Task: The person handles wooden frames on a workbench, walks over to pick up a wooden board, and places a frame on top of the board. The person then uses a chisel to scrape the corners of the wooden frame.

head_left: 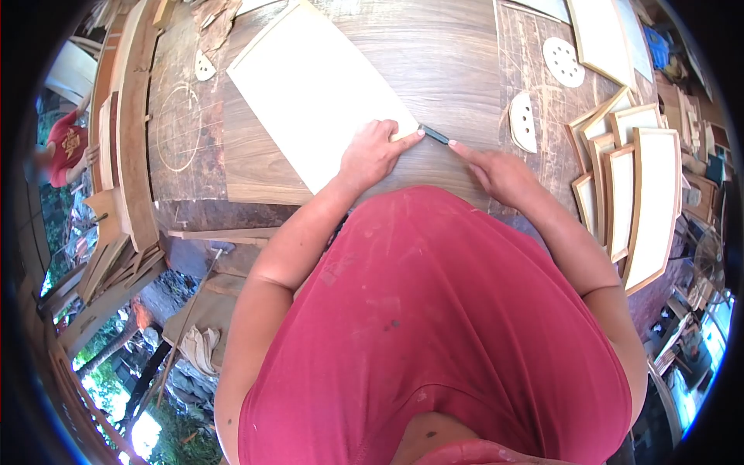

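Observation:
A white panel (310, 93) with a thin wooden rim lies aslant on the wood-grain board. My left hand (374, 153) is at its lower right corner, fingers curled over the edge and thumb stretched toward the corner. My right hand (500, 172) has the end of a short, dark, slim tool (435, 134) at its fingertips. The tool's far tip meets the panel's corner, close by my left thumb. I cannot make out whether it is a blade or a file.
Framed panels (651, 201) are stacked at the right. Perforated sanding discs (563, 62) lie on the worn bench, one folded (523, 122). Long timber boards (132, 132) line the left side, where another person in a red shirt (66, 147) stands beyond.

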### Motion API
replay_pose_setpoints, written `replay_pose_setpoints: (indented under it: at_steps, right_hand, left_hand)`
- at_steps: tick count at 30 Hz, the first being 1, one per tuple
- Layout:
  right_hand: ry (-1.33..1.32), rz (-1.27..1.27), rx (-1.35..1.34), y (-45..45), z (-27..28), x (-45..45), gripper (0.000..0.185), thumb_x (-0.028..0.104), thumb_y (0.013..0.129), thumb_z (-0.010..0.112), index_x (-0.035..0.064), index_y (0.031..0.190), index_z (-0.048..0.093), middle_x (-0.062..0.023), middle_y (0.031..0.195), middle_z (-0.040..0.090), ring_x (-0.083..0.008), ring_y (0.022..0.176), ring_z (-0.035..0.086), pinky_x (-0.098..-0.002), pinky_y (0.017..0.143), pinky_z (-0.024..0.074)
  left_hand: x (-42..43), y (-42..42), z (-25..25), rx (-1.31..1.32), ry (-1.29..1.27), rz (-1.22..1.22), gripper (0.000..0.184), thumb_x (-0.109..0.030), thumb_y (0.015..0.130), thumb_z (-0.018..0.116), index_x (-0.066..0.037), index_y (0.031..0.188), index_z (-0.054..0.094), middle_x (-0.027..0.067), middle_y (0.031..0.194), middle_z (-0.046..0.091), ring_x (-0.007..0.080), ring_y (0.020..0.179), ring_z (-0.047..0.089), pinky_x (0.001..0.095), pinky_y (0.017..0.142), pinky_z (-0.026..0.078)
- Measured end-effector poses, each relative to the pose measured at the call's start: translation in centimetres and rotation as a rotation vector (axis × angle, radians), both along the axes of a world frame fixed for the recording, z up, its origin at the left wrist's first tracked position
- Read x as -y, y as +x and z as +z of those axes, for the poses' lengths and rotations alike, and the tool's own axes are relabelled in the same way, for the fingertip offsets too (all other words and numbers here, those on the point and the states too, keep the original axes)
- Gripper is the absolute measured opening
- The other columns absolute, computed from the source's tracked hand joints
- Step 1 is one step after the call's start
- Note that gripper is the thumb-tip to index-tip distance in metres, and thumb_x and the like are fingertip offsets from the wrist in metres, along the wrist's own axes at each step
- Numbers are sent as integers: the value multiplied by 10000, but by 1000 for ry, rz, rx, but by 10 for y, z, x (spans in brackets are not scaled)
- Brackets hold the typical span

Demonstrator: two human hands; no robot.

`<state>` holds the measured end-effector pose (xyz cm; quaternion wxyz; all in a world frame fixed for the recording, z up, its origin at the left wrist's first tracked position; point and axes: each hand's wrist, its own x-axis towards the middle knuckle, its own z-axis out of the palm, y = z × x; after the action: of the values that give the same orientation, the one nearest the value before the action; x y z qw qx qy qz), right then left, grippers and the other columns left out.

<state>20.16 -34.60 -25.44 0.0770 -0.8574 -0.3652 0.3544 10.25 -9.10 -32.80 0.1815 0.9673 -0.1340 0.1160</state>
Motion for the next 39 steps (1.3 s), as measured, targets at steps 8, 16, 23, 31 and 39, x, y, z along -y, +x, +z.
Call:
replay_pose_setpoints:
  at_steps: [8,16,23,31,39]
  right_hand:
    - [33,-12,13,-1,-3,1,452,219,1005,471,338,1440,436,-147,925,666,-316,831,655,-433,763,541]
    - [132,-12,60,-6,-15,6,417,249,1013,456,340,1421,458,-146,870,650,-318,802,651,-445,734,538]
    - [99,2,62,-4,-22,4,421,250,1011,462,358,1417,457,-143,825,632,-318,765,640,-450,703,528]
    - [179,0,72,-3,-19,4,420,246,1004,469,342,1413,468,-150,844,643,-330,776,643,-459,705,525]
    - [276,11,78,-1,-31,-2,447,233,991,482,349,1422,448,-159,872,647,-349,790,636,-463,698,521]
  left_hand:
    - [0,1,0,-6,-25,-7,468,-52,837,624,-335,1207,673,47,904,535,203,788,532,356,747,416]
    - [0,1,-2,0,-34,15,474,-55,820,645,-347,1191,675,45,892,520,211,788,528,363,730,427]
    - [1,1,-5,24,-37,25,458,-62,821,651,-342,1182,680,43,892,513,213,790,521,367,731,428]
    - [-2,2,-5,-29,-38,29,459,-69,823,661,-349,1186,679,40,892,514,207,800,520,363,743,424]
    - [-2,1,-5,-30,-26,39,485,-66,821,665,-358,1208,670,41,891,518,210,813,529,355,743,429]
